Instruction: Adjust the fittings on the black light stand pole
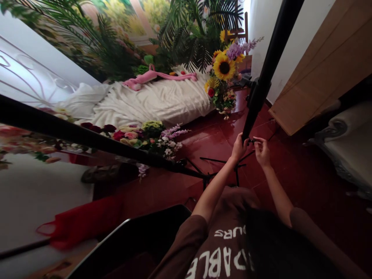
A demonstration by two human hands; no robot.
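A long black stand pole (265, 73) slants down from the top right, with a clamp collar (255, 91) partway along it. My left hand (238, 148) is wrapped round the pole's lower part. Just to its right, my right hand (262, 152) pinches a small black knob (251, 140) that sticks out sideways from the pole. Below the hands, thin black tripod legs (213, 159) spread over the floor. The fingers partly hide the knob.
Another black pole (87, 139) crosses the left side. Flowers (145, 135), a white-draped bed (162, 97) with a pink plush toy (145, 77), and sunflowers (224, 68) stand ahead. A brown board (314, 73) and grey armchair (354, 135) are at right, a red bag (78, 221) at left.
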